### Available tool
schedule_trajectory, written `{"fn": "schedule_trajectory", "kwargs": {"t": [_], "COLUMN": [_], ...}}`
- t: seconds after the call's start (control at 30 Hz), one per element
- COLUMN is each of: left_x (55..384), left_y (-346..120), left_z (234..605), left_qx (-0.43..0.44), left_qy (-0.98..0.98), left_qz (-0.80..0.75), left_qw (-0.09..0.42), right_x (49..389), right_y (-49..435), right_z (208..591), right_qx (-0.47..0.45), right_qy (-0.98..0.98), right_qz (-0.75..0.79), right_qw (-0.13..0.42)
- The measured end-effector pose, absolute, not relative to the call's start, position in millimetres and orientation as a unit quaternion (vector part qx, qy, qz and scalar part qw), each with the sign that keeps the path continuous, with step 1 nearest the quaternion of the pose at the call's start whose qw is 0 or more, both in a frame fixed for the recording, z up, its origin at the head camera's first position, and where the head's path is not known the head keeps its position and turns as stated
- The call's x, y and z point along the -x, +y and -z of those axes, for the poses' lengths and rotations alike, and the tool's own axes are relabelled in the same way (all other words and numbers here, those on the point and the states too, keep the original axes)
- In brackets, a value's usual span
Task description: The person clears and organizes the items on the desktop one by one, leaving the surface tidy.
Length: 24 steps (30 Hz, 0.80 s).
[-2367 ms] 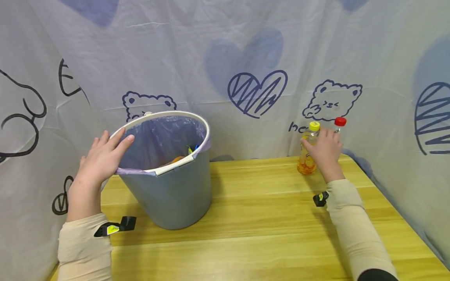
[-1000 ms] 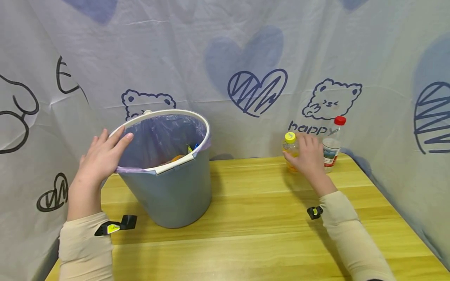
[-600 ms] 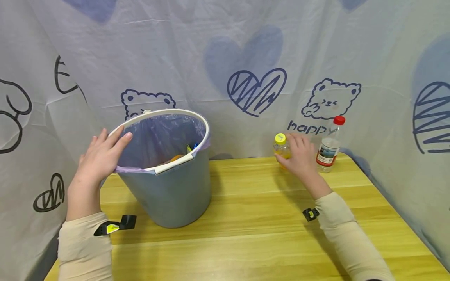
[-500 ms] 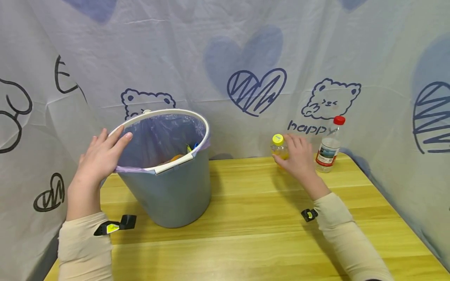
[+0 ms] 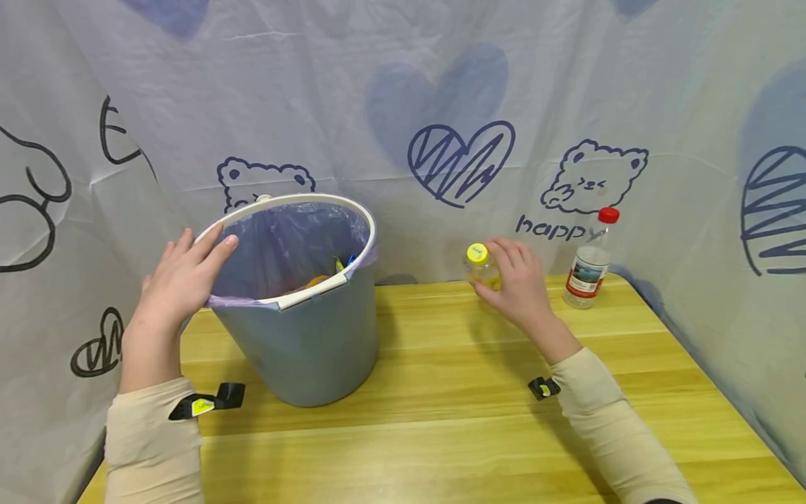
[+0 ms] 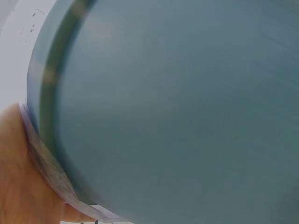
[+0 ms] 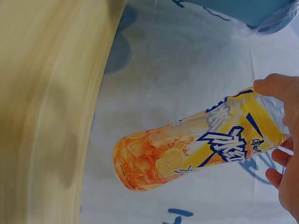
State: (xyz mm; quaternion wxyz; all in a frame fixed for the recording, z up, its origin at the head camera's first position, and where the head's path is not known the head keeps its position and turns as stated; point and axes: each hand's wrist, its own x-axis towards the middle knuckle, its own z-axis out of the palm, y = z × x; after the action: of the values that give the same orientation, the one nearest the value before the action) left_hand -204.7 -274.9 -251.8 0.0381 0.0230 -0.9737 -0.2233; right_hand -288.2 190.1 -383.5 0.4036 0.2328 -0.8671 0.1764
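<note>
My right hand [image 5: 519, 283] grips a clear plastic drink bottle [image 5: 476, 259] with a yellow cap, near its top. The right wrist view shows the bottle's [image 7: 187, 144] yellow and orange label with lemon and ice pictures; it hangs above the table, thumb on one side and fingers on the other. On the left, a blue-grey bucket [image 5: 321, 350] with a white rim and a purple plastic liner stands on the table. My left hand [image 5: 179, 283] rests on its left rim, fingers spread and fairly straight. The left wrist view shows mostly the bucket's wall [image 6: 177, 102].
A second clear bottle [image 5: 585, 273] with a red cap stands upright at the table's back right. Inside the bucket, an orange thing [image 5: 317, 281] and something yellow-green and blue show. A printed cloth [image 5: 453, 91] hangs behind the wooden table [image 5: 441, 420].
My right hand has taken the yellow-capped bottle from beside the red-capped one and carried it left, toward the bucket. The left hand stays on the rim.
</note>
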Motion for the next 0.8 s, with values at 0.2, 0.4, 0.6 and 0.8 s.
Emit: {"fn": "schedule_trajectory", "kwargs": {"t": [0.2,0.4,0.6,0.8], "left_x": [205,206,205,205], "left_y": [-274,-274,-275,-275], "left_z": [251,251,252,253], "left_qx": [-0.024,-0.025,-0.025,-0.026], "left_qy": [-0.974,-0.973,-0.972,-0.972], "left_qz": [0.221,0.224,0.23,0.231], "left_qw": [0.041,0.043,0.043,0.041], "right_x": [283,279,275,270], "right_y": [181,169,156,147], "right_z": [377,370,361,353], "right_qx": [-0.276,-0.31,-0.351,-0.381], "right_qy": [-0.84,-0.815,-0.791,-0.769], "right_qz": [-0.191,-0.197,-0.188,-0.188], "right_qw": [0.426,0.448,0.464,0.477]}}
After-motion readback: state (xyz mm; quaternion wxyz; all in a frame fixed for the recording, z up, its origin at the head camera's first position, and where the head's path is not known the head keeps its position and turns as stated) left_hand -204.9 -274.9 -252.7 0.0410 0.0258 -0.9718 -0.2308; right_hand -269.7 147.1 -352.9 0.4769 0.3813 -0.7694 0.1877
